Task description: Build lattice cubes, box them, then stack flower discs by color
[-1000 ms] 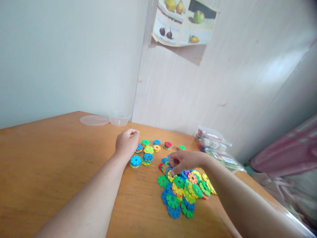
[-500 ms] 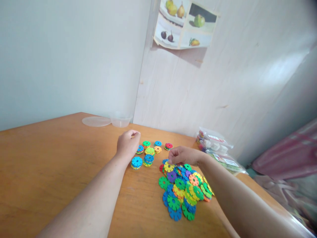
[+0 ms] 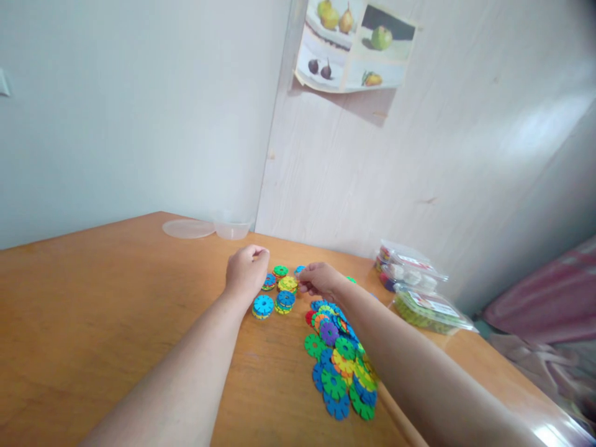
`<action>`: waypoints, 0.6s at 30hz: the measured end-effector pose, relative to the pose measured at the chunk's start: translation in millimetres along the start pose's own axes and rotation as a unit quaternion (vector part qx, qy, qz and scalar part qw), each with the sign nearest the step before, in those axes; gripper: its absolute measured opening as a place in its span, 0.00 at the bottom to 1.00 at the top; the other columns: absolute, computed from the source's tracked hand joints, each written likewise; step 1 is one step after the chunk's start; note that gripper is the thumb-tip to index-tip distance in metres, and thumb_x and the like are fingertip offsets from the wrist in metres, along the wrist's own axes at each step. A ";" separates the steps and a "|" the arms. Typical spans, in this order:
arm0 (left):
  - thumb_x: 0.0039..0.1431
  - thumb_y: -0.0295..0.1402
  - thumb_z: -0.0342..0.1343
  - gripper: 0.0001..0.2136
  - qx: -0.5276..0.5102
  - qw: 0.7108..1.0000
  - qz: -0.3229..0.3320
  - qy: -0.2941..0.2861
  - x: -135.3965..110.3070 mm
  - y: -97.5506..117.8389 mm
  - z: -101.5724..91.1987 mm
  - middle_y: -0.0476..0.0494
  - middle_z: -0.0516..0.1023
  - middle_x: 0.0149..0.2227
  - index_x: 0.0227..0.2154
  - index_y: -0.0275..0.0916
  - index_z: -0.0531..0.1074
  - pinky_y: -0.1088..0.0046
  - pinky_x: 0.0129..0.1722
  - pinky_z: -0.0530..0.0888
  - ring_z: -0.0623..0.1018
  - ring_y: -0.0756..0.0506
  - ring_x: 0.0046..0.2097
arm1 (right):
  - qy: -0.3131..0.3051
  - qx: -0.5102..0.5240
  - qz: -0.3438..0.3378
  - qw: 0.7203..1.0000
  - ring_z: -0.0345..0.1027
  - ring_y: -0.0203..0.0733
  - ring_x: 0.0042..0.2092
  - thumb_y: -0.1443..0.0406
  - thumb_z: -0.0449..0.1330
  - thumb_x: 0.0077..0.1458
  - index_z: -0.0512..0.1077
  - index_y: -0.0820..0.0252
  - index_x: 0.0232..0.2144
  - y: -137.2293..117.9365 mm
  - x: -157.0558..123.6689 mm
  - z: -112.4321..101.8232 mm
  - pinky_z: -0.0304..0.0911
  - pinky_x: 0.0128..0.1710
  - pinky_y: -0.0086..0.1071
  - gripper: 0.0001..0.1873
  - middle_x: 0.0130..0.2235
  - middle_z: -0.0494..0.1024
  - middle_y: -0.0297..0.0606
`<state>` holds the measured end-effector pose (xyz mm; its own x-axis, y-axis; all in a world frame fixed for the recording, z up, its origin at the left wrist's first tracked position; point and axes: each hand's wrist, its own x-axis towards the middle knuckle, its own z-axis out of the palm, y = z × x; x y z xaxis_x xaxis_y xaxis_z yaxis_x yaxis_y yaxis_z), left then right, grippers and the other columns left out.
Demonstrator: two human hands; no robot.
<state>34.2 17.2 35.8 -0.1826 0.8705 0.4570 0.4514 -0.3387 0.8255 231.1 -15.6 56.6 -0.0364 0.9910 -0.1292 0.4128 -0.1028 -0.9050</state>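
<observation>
A loose pile of flat plastic interlocking discs (image 3: 342, 366) in green, blue, yellow, orange and purple lies on the wooden table (image 3: 93, 310). Behind it stand several short stacks of discs (image 3: 279, 292). My left hand (image 3: 246, 273) rests curled in a loose fist just left of the stacks; nothing shows in it. My right hand (image 3: 319, 279) reaches over the pile to the stacks, its fingers pinched together at the stack beside the yellow-green one; what they pinch is hidden.
A clear plastic lid (image 3: 189, 228) and a clear tub (image 3: 233, 228) sit at the table's far edge by the wall. Clear bags of small parts (image 3: 419, 292) lie at the right. A fruit poster (image 3: 356, 46) hangs on the wall.
My right hand has left the loose pile and moved up and left to the row of stacks. My left hand has stayed put. The view has shifted slightly.
</observation>
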 end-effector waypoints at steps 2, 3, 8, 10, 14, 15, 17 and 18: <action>0.56 0.42 0.52 0.14 -0.001 1.000 -0.001 0.000 -0.4 0.9 -0.2 0.43 0.83 0.37 0.32 0.40 0.79 0.69 0.42 0.71 0.80 0.42 0.40 | 0.015 -0.022 -0.004 1.000 0.61 0.32 0.21 0.66 0.64 0.47 0.67 0.60 0.20 2.1 -2.8 -7.0 0.53 0.19 0.26 0.10 0.19 0.69 0.32; 0.56 0.42 0.52 0.14 -0.002 1.000 0.000 0.001 -0.5 1.3 -0.2 0.43 0.83 0.36 0.32 0.40 0.79 0.69 0.42 0.71 0.80 0.42 0.40 | 0.020 -0.036 -0.005 0.999 0.61 0.32 0.21 0.66 0.65 0.46 0.68 0.61 0.21 3.3 -5.6 -12.2 0.53 0.19 0.26 0.09 0.19 0.69 0.32; 0.55 0.42 0.52 0.14 -0.005 1.000 0.002 0.005 -0.1 1.7 0.5 0.44 0.83 0.35 0.32 0.40 0.79 0.68 0.43 0.71 0.80 0.42 0.39 | -0.057 -0.187 -0.048 0.980 0.60 0.31 0.24 0.60 0.66 0.48 0.69 0.61 0.25 7.2 -31.9 -43.3 0.53 0.23 0.26 0.11 0.22 0.68 0.28; 0.55 0.42 0.52 0.14 -0.005 1.000 0.003 0.003 0.2 1.2 0.8 0.44 0.83 0.35 0.32 0.40 0.79 0.68 0.43 0.71 0.79 0.42 0.39 | -0.107 -0.259 -0.050 0.959 0.59 0.32 0.26 0.55 0.68 0.46 0.69 0.60 0.27 7.8 -44.1 -53.1 0.52 0.24 0.26 0.16 0.23 0.68 0.28; 0.55 0.43 0.52 0.14 -0.006 1.000 0.000 -0.002 0.3 0.8 0.9 0.44 0.83 0.34 0.33 0.40 0.79 0.69 0.41 0.71 0.79 0.42 0.39 | -0.197 -0.324 -0.021 0.925 0.61 0.33 0.29 0.54 0.72 0.40 0.71 0.59 0.32 12.1 -62.0 -62.6 0.53 0.25 0.26 0.21 0.28 0.71 0.30; 0.55 0.43 0.52 0.14 -0.006 1.000 -0.002 -0.001 0.2 0.9 0.9 0.44 0.83 0.34 0.33 0.40 0.79 0.69 0.41 0.71 0.79 0.42 0.39 | -0.212 -0.322 -0.020 0.922 0.62 0.33 0.30 0.55 0.72 0.40 0.71 0.59 0.33 14.4 -64.5 -63.0 0.54 0.26 0.25 0.21 0.29 0.71 0.30; 0.54 0.42 0.53 0.14 -0.007 1.000 -0.005 0.001 0.0 0.9 1.1 0.44 0.83 0.35 0.33 0.40 0.79 0.69 0.41 0.71 0.79 0.42 0.39 | -0.223 -0.318 -0.018 0.921 0.61 0.33 0.29 0.56 0.72 0.41 0.71 0.58 0.32 19.7 -67.1 -62.8 0.54 0.25 0.25 0.19 0.28 0.70 0.29; 0.54 0.42 0.53 0.14 -0.008 1.000 -0.005 0.002 0.0 0.7 1.2 0.44 0.83 0.35 0.33 0.40 0.79 0.69 0.41 0.71 0.79 0.42 0.39 | -0.223 -0.316 -0.017 0.922 0.61 0.32 0.28 0.57 0.71 0.42 0.71 0.58 0.32 22.3 -67.3 -62.7 0.53 0.25 0.25 0.18 0.27 0.69 0.28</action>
<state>35.5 17.3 36.0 -0.1902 0.8723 0.4504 0.4357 -0.3361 0.8350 299.9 -79.2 70.5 -0.3716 0.8444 -0.3858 0.8473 0.1387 -0.5126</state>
